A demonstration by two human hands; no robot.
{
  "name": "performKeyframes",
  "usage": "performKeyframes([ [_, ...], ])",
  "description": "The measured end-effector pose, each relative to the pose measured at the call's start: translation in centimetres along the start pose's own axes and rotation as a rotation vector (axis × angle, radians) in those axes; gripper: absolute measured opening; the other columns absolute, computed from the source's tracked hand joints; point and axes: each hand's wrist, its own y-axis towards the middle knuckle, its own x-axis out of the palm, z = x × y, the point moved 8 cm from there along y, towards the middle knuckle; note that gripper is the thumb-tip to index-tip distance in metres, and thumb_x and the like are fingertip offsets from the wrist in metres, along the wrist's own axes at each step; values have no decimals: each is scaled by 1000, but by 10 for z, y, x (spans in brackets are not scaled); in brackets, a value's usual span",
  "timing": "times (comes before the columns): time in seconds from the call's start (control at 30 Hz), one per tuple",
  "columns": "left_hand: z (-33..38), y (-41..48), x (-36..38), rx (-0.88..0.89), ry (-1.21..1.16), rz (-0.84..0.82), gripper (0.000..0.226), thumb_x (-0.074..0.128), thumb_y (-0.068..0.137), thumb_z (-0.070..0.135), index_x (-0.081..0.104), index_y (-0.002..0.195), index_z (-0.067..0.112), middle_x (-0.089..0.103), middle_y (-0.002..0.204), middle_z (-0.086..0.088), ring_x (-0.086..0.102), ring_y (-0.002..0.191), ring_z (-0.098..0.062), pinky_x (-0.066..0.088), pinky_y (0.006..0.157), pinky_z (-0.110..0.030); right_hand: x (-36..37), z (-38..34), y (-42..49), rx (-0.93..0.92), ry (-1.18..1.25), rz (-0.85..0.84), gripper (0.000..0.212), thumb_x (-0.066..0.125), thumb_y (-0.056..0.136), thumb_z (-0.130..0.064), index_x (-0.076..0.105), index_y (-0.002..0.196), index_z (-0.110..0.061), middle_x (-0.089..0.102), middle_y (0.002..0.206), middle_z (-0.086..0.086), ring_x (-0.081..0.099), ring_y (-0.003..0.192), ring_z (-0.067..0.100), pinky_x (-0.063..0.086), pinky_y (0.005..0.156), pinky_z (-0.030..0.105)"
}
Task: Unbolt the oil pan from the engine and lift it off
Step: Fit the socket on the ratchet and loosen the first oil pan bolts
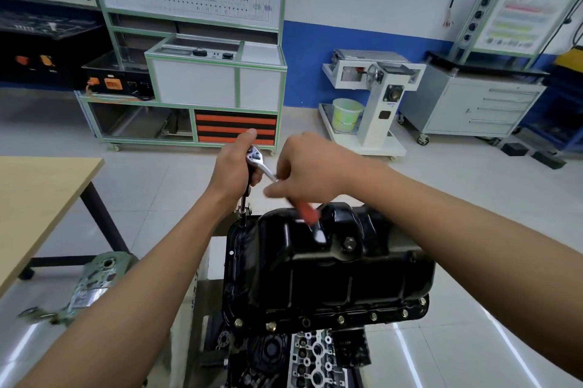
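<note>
The pan point(328, 274) sits black and upside-up on the engine point(315, 356), right below the person. Its near flange carries a row of bolts point(270, 326), heads in place, so by my judgement most of the unbolting is not yet done. A drain plug point(349, 242) shows on the pan's side wall.

The step in hand is at the far-left corner. There a socket on a long extension point(244, 201) stands on a flange bolt. The left hand point(236, 163) has its fingers clamped round the ratchet point(257, 157) head, thumb up. The right hand point(312, 166) has its fingers curled on the handle point(307, 212), whose orange grip is blurred over the pan.

To do it well, the left hand should press straight down, so the extension stays upright and the socket stays square on the bolt head. The right should sweep in short, level strokes. The pan's raised hump lies under the handle's arc and may limit the swing. A tilted extension could slip off and round the head.

A greenish housing point(101, 277) lies at the near left, and a wooden surface point(38, 198) beyond it. Neither crowds the arms. Far off, across bare floor, stand a trainer cabinet point(195, 72), a white stand point(375, 94) with a bucket point(347, 114), and a drawer unit point(473, 110).
</note>
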Motion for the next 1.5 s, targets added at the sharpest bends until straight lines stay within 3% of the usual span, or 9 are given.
performKeyframes([
  [0.13, -5, -5, -2, 17, -83, 83, 52, 54, 84, 52, 47, 39, 26, 42, 44, 5, 37, 46, -17, 26, 56, -35, 5, -29, -14, -56, 148, 1, 53, 73, 84, -41, 35, 51, -29, 45, 45, -37, 38, 44, 11, 28, 47, 27],
  [0.23, 2, -1, -11, 53, 7, 101, 52, 50, 85, 53, 53, 42, 23, 49, 44, -4, 41, 48, -23, 28, 52, -33, 3, -12, -5, 6, 60, -41, 38, 72, 83, -40, 61, 55, -17, 54, 44, -6, 50, 53, 16, 45, 56, 33],
  [0.43, 10, -3, 10, 49, 200, -360, 67, 49, 82, 75, 56, 48, 18, 51, 50, -8, 47, 51, -24, 37, 58, -33, -17, 12, 23, -61, -432, 191, 12, 57, 96, -22, 65, 91, -28, 57, 81, -4, 57, 104, 24, 34, 87, 38],
  [0.5, 8, -8, 21, 53, 276, -505, 65, 52, 83, 71, 53, 48, 16, 48, 48, -8, 47, 49, -22, 37, 57, -33, -10, 14, 31, -135, -457, 247, 25, 49, 99, -19, 68, 111, -30, 68, 111, -11, 50, 123, 20, 23, 108, 43],
  [0.63, 4, -10, 31, -7, 245, -632, 61, 53, 83, 66, 46, 47, 18, 38, 47, -6, 40, 46, -22, 30, 55, -34, -6, 16, 37, -218, -388, 310, 32, 48, 99, -17, 68, 121, -27, 65, 129, -13, 45, 135, 23, 19, 112, 42],
  [0.83, 1, 9, 7, -79, 54, -236, 68, 43, 100, 58, 45, 42, 22, 37, 46, 0, 33, 43, -17, 30, 50, -29, -10, 31, 19, -44, -186, 304, 18, 57, 95, -30, 72, 99, -21, 71, 94, -1, 60, 94, 26, 43, 73, 34],
  [1.07, -3, 13, -9, -16, -61, 149, 63, 49, 98, 48, 49, 38, 25, 44, 46, 4, 40, 42, -12, 30, 49, -28, -3, -17, -16, -45, 160, 255, 31, 70, 83, -39, 57, 63, -20, 58, 53, -6, 55, 56, 10, 50, 57, 33],
  [1.23, 3, 18, -13, -9, -10, -64, 54, 53, 95, 46, 63, 47, 25, 55, 50, -3, 50, 48, -21, 41, 58, -34, -12, 11, 1, -35, 32, 142, 24, 64, 92, -30, 69, 78, -12, 52, 59, -3, 46, 60, 16, 48, 66, 38],
  [1.5, 6, -6, 23, -35, 144, -611, 43, 56, 86, 39, 53, 50, 16, 44, 46, -8, 42, 46, -23, 40, 51, -27, -12, 31, 26, -210, -198, 305, 25, 54, 102, -29, 71, 121, -25, 69, 122, -12, 51, 127, 26, 33, 90, 39],
])
